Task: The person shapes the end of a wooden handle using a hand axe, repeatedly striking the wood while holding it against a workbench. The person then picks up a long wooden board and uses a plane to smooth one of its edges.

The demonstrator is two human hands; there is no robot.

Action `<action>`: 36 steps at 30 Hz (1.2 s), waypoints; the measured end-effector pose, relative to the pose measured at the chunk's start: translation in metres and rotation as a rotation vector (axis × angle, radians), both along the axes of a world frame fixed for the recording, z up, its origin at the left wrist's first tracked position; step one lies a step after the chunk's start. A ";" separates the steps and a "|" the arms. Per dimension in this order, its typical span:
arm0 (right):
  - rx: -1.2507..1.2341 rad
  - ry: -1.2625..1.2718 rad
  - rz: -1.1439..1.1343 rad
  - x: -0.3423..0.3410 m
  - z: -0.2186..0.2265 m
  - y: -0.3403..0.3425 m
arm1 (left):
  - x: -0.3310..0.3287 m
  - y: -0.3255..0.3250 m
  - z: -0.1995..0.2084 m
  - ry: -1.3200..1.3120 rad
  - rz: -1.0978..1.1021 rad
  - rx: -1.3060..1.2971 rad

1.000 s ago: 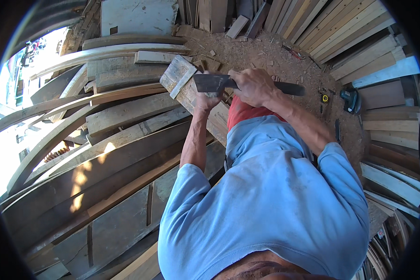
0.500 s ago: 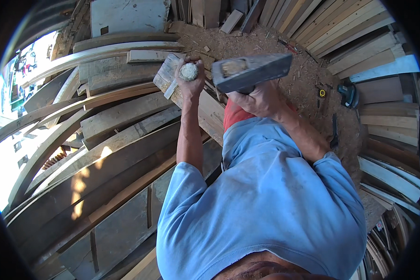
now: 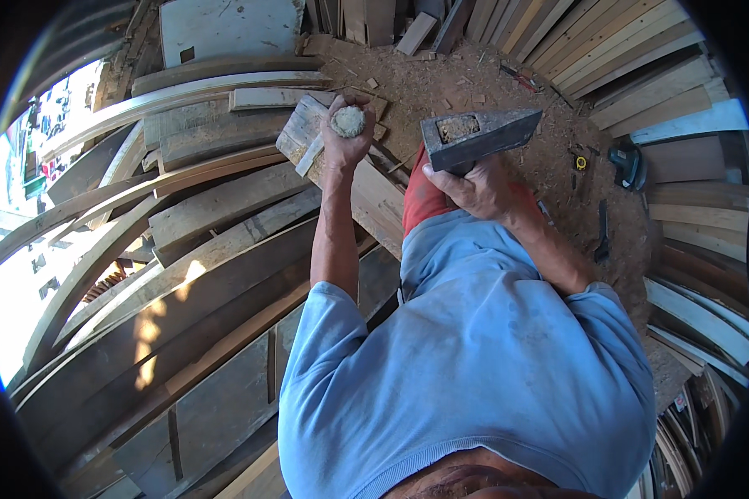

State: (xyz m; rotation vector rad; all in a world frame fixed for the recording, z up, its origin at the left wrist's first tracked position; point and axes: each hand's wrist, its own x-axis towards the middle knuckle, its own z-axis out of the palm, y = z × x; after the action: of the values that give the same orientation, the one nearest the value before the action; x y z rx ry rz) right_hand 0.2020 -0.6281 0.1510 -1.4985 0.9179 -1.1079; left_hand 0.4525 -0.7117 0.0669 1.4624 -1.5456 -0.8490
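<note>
My left hand [image 3: 346,153] is closed round an upright chisel, and its round, battered pale handle end [image 3: 349,122] faces up. The blade is hidden beneath the hand. Below it lies a wooden plank [image 3: 376,204], with a small pale strip [image 3: 310,155] across it. My right hand [image 3: 479,188] grips a hammer by its handle, most of which is hidden. The dark, wedge-shaped hammer head [image 3: 495,143] is raised to the right of the chisel, apart from it. The wooden handle end shows in the eye of the head.
Stacked boards and curved timbers [image 3: 225,208] crowd the left side. More planks [image 3: 616,50] lean along the far right. On the dusty floor lie a yellow tape measure [image 3: 580,163], a green power tool [image 3: 627,166] and a dark flat tool [image 3: 602,231]. A pale panel [image 3: 229,29] stands at the back.
The hammer in my right hand has moved right, away from the chisel. My left hand still grips the chisel in nearly the same place.
</note>
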 end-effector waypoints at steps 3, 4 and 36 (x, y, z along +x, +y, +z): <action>-0.010 -0.022 -0.038 0.001 0.003 0.002 | -0.001 0.002 -0.002 -0.002 -0.003 -0.010; -0.015 -0.033 -0.066 0.004 0.005 0.002 | -0.001 0.002 -0.003 0.033 0.006 0.021; -0.028 0.668 0.138 0.035 0.011 -0.037 | 0.003 0.039 -0.029 -0.225 0.026 -0.237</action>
State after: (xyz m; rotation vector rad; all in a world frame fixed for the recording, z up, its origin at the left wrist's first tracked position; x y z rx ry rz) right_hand 0.2365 -0.6652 0.1621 -1.9674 1.2191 -0.5125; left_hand 0.4556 -0.6729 0.0376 1.4365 -1.7231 -0.4788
